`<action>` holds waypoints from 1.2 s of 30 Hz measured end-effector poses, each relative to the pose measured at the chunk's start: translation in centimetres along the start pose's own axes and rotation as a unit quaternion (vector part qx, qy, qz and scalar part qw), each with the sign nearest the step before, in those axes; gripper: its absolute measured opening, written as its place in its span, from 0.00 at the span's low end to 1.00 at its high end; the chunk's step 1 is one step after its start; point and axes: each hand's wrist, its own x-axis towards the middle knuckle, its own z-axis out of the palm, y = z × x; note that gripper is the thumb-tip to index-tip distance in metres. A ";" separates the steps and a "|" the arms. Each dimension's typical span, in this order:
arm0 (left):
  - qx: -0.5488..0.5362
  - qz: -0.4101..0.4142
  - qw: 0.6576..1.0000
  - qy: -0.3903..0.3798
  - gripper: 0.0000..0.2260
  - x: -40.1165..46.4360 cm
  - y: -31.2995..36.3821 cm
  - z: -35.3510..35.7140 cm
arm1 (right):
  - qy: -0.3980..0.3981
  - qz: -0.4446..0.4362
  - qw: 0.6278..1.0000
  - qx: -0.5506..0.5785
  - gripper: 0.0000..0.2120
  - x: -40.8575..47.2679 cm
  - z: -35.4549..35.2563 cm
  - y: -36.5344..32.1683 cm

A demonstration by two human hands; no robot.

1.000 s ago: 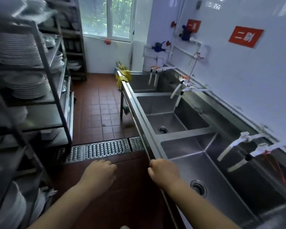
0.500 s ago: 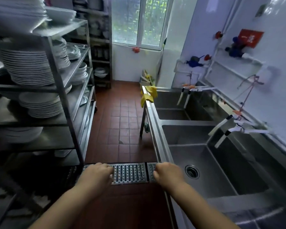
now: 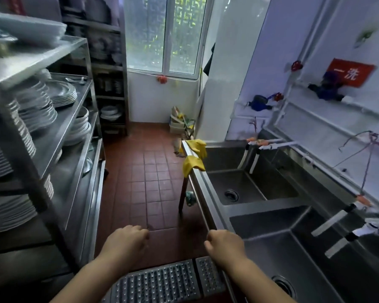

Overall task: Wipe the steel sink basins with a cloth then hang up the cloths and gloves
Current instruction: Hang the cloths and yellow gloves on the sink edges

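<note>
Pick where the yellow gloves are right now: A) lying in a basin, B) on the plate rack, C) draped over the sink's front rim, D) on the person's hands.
C: the yellow gloves hang over the sink's front rim by the far basins, while the left hand and right hand are bare.

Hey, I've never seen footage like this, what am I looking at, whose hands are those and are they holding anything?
This is one picture from a camera worn on a person's head, looking forward and down. The left hand and right hand are bare, loosely curled and hold nothing. On the right runs a row of steel sink basins along the wall. Yellow rubber gloves hang over the front rim further along. On the left stands a steel rack stacked with white plates.
</note>
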 end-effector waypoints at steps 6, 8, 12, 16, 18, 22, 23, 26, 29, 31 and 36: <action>-0.001 0.043 0.999 -0.021 0.13 9.3 -3.9 0.0 | -0.029 0.041 0.999 0.019 0.13 8.2 0.3 -0.5; -0.002 0.051 0.998 -0.026 0.13 12.5 -4.9 0.1 | -0.033 0.059 0.998 0.016 0.13 11.0 0.5 0.5; -0.001 0.056 0.998 -0.027 0.14 19.6 -6.7 0.5 | -0.030 0.093 0.995 0.024 0.12 17.5 0.8 3.1; 0.002 0.053 0.998 -0.024 0.15 27.9 -8.3 0.2 | -0.018 0.100 0.994 0.040 0.12 25.4 0.8 5.9; 0.002 0.048 0.999 -0.022 0.16 32.1 -9.1 -0.4 | -0.020 0.103 0.994 0.044 0.11 29.7 0.5 7.0; -0.002 0.042 0.999 -0.017 0.16 40.0 -9.6 -2.0 | -0.024 0.095 0.994 0.041 0.13 37.6 -0.5 8.2; -0.008 0.041 0.999 -0.017 0.16 41.8 -9.6 -2.3 | -0.026 0.093 0.995 0.037 0.13 39.3 -0.8 8.4; -0.025 0.051 0.998 -0.025 0.15 46.3 -9.1 -2.7 | -0.029 0.103 0.994 0.039 0.13 43.2 -1.6 9.3; -0.039 0.076 0.995 -0.043 0.15 51.0 -8.5 -2.3 | -0.027 0.126 0.990 0.053 0.13 46.0 -2.0 10.5; -0.044 0.100 0.993 -0.052 0.15 54.4 -8.0 -2.0 | -0.021 0.146 0.987 0.060 0.12 47.6 -2.1 11.4; -0.056 0.167 0.980 -0.097 0.14 63.5 -6.1 -0.2 | -0.013 0.231 0.969 0.085 0.12 50.5 -1.7 12.8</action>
